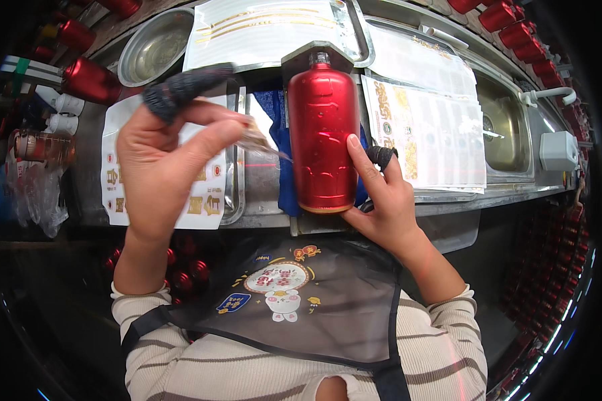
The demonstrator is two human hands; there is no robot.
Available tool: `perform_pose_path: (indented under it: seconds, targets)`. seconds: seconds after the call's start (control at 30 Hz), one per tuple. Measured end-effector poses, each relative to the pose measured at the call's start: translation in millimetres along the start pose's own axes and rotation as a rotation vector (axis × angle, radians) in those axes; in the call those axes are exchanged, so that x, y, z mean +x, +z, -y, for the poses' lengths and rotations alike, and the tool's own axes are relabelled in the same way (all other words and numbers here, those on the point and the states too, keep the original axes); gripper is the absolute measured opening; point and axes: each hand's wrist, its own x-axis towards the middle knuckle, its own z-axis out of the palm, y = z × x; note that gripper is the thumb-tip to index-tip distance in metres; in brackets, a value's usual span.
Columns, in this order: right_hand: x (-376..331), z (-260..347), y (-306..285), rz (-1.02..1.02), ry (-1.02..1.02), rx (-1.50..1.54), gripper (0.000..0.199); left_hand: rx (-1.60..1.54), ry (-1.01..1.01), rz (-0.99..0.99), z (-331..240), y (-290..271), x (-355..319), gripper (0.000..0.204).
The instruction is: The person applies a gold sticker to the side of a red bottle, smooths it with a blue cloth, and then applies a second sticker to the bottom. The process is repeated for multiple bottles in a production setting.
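A shiny red bottle (pixel 323 134) lies on its side in front of me, its neck pointing away and resting at a grey angular block (pixel 294 65). A blue cloth (pixel 271 120) is under it. My right hand (pixel 385 194) grips the bottle's lower right side, index finger along the wall and thumb by the base. Left of the bottle, my left hand (pixel 164 150) is raised, pinching a small, thin translucent piece (pixel 257 139) between thumb and fingers; its lower tip comes close to the bottle. Black coverings wrap a finger on each hand.
White sheets with gold decals lie at left (pixel 117 180), at the back (pixel 261 43) and at right (pixel 441 134). A metal bowl (pixel 130 63) stands at back left, a sink (pixel 508 127) with a white tap at right. More red bottles (pixel 90 79) stand around.
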Motion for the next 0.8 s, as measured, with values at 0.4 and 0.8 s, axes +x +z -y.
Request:
perform_pose_path:
  seconds: [0.4, 0.8]
  targets:
    - [28.9, 1.0, -9.8, -0.034, 0.465, 0.708, 0.073, -0.174, -0.078, 0.001, 59.8, 62.4, 36.9, 0.013]
    - [37.9, 7.5, 2.0, -0.029, 0.533, 0.812, 0.07, 0.009, 0.077, -0.177, 82.2, 52.6, 39.0, 0.042]
